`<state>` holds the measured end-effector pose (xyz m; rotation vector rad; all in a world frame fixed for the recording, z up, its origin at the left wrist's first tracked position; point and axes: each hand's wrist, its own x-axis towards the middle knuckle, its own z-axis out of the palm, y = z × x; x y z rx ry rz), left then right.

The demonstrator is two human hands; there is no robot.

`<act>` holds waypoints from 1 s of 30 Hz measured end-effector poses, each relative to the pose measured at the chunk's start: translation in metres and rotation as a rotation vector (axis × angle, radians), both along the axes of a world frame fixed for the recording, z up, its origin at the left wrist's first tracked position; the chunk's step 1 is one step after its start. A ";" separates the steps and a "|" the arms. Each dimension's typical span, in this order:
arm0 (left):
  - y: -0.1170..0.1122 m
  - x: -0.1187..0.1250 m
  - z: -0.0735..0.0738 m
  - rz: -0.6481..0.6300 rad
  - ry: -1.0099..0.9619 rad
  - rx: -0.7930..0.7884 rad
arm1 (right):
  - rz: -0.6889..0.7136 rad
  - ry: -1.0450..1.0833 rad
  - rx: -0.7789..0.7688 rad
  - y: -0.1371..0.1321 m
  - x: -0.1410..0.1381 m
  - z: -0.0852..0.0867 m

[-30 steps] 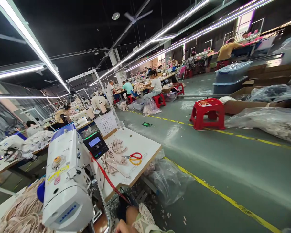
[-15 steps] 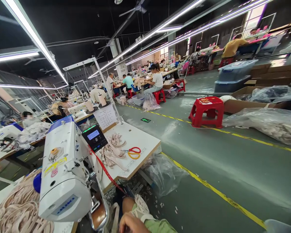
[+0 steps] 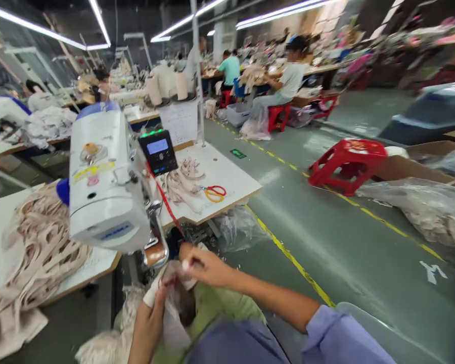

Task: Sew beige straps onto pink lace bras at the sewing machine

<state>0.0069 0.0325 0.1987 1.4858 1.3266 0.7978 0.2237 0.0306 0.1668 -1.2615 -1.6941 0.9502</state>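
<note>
Grey-green floor (image 3: 291,222); left hand (image 3: 151,311) pinching pale fabric (image 3: 152,293), right hand (image 3: 207,265) curled (grip blurred, cannot tell)

The lavender top (image 3: 235,346) has a short, loose sleeve (image 3: 337,336).

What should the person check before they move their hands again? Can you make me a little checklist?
1. Both hands in view: ok, the left hand and right hand are close together.
2. Firm hold on the pale fabric by the hands: cannot tell, it is blurred there.
3. Scissors away from the hands: ok, they lie on the table.
4. Control panel lit: ok, its screen glows.
5. Pale strips all kept on the tabletop: not ok, some hang over the front edge.
6. Needle of the sewing machine raised: cannot tell, it is hidden.
</note>
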 end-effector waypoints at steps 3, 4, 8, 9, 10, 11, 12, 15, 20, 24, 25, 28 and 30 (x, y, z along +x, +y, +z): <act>-0.004 -0.011 -0.004 -0.019 -0.069 -0.110 | -0.035 0.104 -0.166 -0.004 -0.005 -0.009; -0.004 -0.011 -0.004 -0.024 -0.093 -0.120 | 0.029 0.151 -0.235 -0.005 -0.010 -0.011; -0.005 -0.007 -0.007 -0.041 -0.159 -0.152 | 0.238 0.473 -0.533 -0.013 -0.041 -0.012; -0.006 -0.006 -0.009 -0.041 -0.175 -0.163 | 0.239 0.553 -0.595 -0.014 -0.049 -0.012; -0.007 -0.006 -0.011 -0.042 -0.192 -0.172 | 0.223 0.621 -0.647 -0.015 -0.056 -0.011; -0.009 -0.007 -0.014 -0.043 -0.206 -0.181 | 0.193 0.679 -0.687 -0.015 -0.062 -0.011; -0.010 -0.008 -0.015 -0.043 -0.215 -0.188 | 0.163 0.723 -0.716 -0.015 -0.067 -0.012; -0.014 -0.012 -0.018 -0.058 -0.212 -0.216 | 0.128 0.777 -0.777 -0.016 -0.074 -0.018; -0.016 -0.014 -0.019 -0.047 -0.342 -0.255 | 0.037 0.735 -0.762 -0.015 -0.073 -0.026; -0.019 -0.014 -0.022 0.044 -0.419 -0.280 | -0.064 0.548 -0.433 -0.011 -0.070 -0.016; -0.021 -0.012 -0.024 0.076 -0.408 -0.260 | -0.077 0.482 -0.344 -0.010 -0.070 -0.012; -0.024 0.000 -0.035 0.175 -0.367 -0.206 | -0.129 0.300 -0.155 -0.010 -0.070 -0.002; -0.019 0.023 -0.050 0.286 -0.290 -0.176 | -0.150 0.224 -0.102 -0.009 -0.071 -0.003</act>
